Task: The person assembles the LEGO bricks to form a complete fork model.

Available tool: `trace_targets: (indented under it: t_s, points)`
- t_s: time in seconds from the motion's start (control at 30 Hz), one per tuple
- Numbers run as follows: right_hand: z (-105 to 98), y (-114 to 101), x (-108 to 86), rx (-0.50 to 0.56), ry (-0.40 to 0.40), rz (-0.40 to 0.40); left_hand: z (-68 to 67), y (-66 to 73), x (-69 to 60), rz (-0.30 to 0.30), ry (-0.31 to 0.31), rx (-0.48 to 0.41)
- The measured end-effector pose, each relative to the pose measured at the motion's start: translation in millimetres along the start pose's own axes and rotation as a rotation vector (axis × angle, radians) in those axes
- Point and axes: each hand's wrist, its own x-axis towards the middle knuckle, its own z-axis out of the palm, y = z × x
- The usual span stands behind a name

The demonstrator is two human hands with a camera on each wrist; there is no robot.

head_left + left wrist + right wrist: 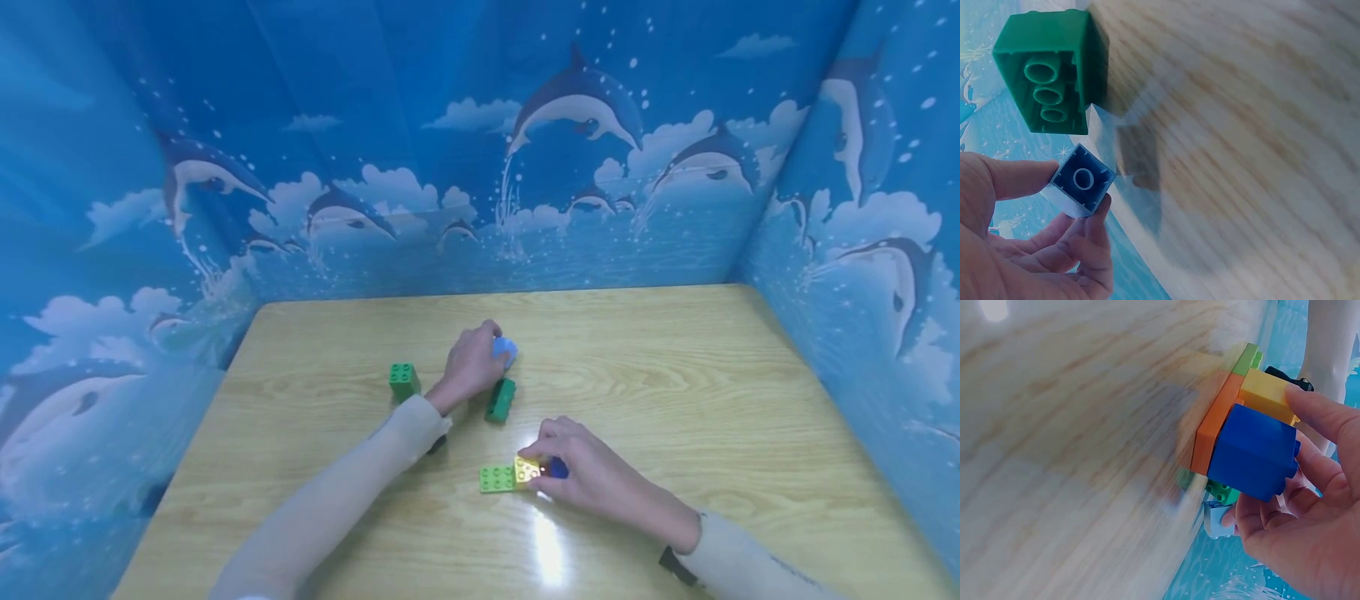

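My left hand (pixel 474 360) (pixel 1041 244) pinches a small light blue brick (pixel 506 352) (pixel 1084 179) between thumb and fingers; in the left wrist view its hollow underside shows. Beside it lies a dark green brick (pixel 501 401) on its side. Nearer the front, my right hand (pixel 592 472) (pixel 1316 487) grips a yellow brick (pixel 527 470) (pixel 1267 394), its thumb against one side, the far fingertips partly hidden. The yellow brick and a dark blue brick (pixel 558 467) (pixel 1252 450) sit side by side over an orange piece (pixel 1215 428), with a light green studded piece (pixel 495 478) (pixel 1247 360) at the end.
An upright green brick (pixel 403 381) stands left of my left hand, close to the forearm. The wooden table (pixel 660 358) meets a blue dolphin-print curtain (pixel 420 250) at its back and sides. My left sleeve (pixel 337 492) crosses the table's left part.
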Motion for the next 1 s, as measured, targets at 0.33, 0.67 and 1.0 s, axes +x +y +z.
trace_targets:
  t_s: [0.33,0.67,1.0]
  points:
    - [-3,-1,1.4,0.015,-0.014,0.015,-4.8,-4.2,-6.6,-0.014,0.012,-0.08]
    - [1,3,1.7,0.025,-0.024,0.053,-20.9,-13.6,-21.9,0.031,0.036,-0.2]
    - [3,4,1.5,0.032,-0.016,0.043,-27.7,-21.8,-32.1,0.052,0.055,-0.278]
